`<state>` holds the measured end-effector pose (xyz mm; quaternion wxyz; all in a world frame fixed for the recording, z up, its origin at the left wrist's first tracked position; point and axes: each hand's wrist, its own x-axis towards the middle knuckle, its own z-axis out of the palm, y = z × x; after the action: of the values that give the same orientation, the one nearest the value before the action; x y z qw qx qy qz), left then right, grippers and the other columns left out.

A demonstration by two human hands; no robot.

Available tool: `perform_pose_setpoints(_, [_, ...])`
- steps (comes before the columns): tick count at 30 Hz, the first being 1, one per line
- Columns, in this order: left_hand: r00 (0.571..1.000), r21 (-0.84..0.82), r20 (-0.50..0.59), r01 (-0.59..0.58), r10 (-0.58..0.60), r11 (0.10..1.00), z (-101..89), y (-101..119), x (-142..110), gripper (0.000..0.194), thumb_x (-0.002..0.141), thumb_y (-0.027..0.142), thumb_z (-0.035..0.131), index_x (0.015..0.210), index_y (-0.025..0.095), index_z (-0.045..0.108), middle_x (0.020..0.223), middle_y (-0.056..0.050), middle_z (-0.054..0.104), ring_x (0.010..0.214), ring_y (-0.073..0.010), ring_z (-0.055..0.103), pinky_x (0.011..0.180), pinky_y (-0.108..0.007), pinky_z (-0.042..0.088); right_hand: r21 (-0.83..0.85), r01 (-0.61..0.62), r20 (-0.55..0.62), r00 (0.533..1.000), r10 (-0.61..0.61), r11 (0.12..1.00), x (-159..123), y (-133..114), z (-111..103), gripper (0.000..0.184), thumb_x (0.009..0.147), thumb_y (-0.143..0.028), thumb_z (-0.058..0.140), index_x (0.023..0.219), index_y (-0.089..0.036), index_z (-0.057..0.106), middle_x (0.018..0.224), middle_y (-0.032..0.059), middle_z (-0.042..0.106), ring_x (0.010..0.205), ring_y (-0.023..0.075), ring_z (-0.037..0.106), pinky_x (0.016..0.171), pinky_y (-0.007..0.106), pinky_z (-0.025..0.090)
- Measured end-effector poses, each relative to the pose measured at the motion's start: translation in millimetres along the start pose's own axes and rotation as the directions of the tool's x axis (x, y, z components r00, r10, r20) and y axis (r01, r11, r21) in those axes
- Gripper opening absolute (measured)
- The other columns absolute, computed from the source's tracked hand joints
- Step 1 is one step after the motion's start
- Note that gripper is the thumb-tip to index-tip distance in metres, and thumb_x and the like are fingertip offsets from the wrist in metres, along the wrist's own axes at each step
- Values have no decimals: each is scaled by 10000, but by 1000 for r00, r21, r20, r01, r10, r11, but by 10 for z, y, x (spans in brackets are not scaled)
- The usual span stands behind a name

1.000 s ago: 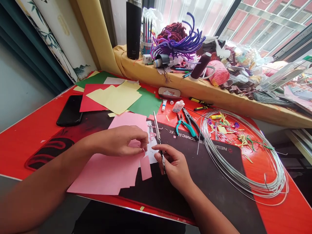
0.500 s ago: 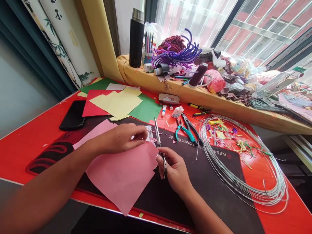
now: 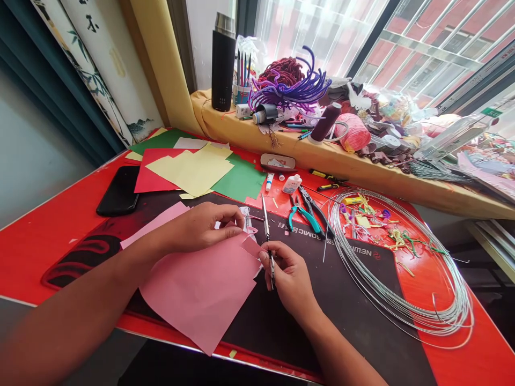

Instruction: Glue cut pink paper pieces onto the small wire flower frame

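Observation:
My left hand (image 3: 209, 228) pinches the upper edge of a pink paper sheet (image 3: 201, 292), thumb and finger pressed together. The sheet lies at a slant over the black mat, and one corner reaches the table's front edge. In my right hand (image 3: 293, 276) are scissors (image 3: 266, 222), blades closed and pointing away from me. Between that hand's thumb and forefinger is a small pink paper piece (image 3: 251, 246), overlapping the sheet's right corner. Another pink sheet (image 3: 155, 222) lies partly behind my left forearm.
A black mat (image 3: 322, 321) covers much of the red table. Right of my hands lie teal-handled pliers (image 3: 306, 217) and a large wire coil (image 3: 402, 300) around paper scraps. Yellow paper (image 3: 193, 169), other coloured sheets and a phone (image 3: 118, 190) lie at the back left.
The pink sheet has been turned and shifted right, toward the scissors. The small pink piece, earlier lying on the mat, is now between my right thumb and forefinger.

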<state>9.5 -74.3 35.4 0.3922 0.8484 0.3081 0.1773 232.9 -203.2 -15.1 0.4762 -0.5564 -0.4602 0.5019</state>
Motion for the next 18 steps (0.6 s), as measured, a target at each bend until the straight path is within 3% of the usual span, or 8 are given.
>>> perform_pose_setpoints(10, [990, -26, 11, 144, -144, 989, 47, -32, 31, 226, 968, 415, 616, 932, 214, 711, 771, 14, 683, 703, -165, 574, 634, -278, 388, -20, 15, 4, 1000, -15, 1000, -10, -10, -4, 276, 937, -459, 760, 908, -189, 709, 599, -73, 495, 421, 88, 491, 426, 210, 372])
perform_pose_setpoints(18, [990, 28, 24, 142, -142, 990, 47, -70, 54, 229, 960, 411, 598, 926, 212, 707, 745, 17, 629, 682, -163, 531, 637, -280, 384, -4, 37, 3, 999, -37, 999, -20, -18, 8, 256, 945, -441, 751, 901, -192, 712, 608, -68, 502, 415, 88, 492, 411, 210, 378])
